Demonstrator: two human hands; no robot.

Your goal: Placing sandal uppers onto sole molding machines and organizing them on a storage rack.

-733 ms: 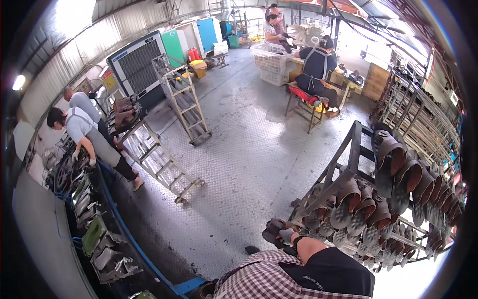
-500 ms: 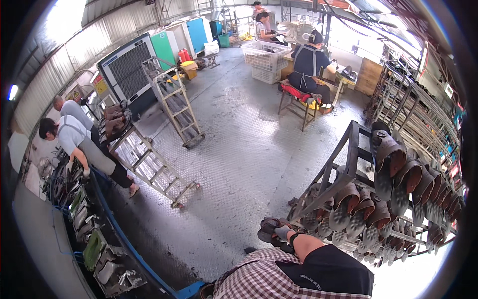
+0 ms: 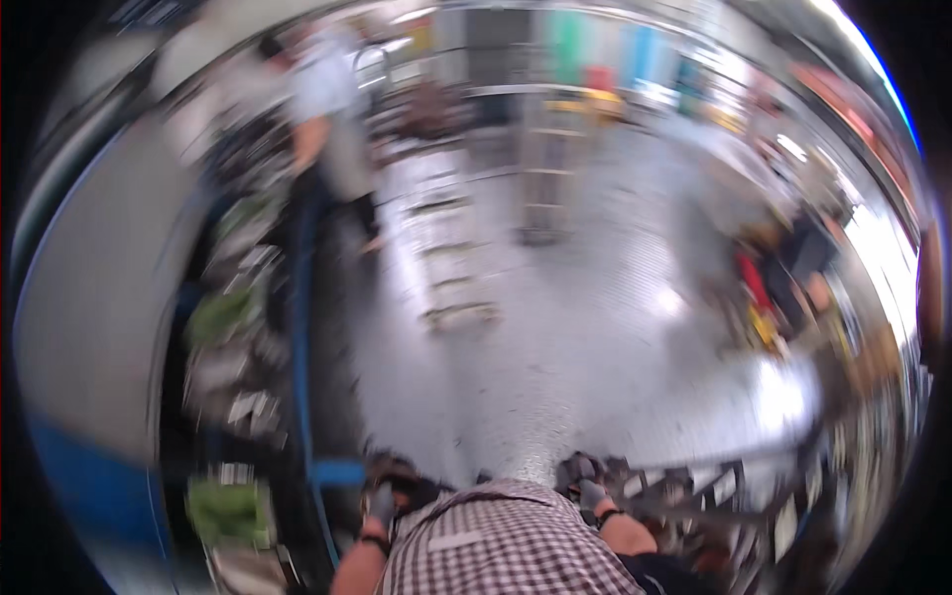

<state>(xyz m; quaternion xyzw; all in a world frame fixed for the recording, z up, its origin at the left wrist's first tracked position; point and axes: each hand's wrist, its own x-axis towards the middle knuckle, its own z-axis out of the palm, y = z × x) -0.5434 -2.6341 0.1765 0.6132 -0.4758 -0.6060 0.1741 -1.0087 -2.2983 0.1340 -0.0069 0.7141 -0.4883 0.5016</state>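
Observation:
The whole picture is smeared by motion. My left hand [image 3: 381, 504], in a grey glove, is closed on a dark brown shoe [image 3: 394, 470] beside the blue edge of the machine line. On the other side of my checked apron, my right hand [image 3: 592, 494], gloved in grey too, grips another dark shoe [image 3: 575, 470]. That shoe is close to the end of a dark metal rack [image 3: 729, 504], where more shoes hang. The fingertips of both hands are too blurred to make out.
Along my left runs a line of metal moulds with green parts [image 3: 228, 511], edged by a blue rail [image 3: 300, 327]. A co-worker [image 3: 332, 109] stands at its far end. Wheeled ladder-like racks [image 3: 456, 248] stand ahead; a seated person [image 3: 803, 263] is at the right.
My view has swung left, so the machine line is nearer the middle and the shoe rack lies lower right. My left hand with its shoe has come into view; the right still holds its shoe.

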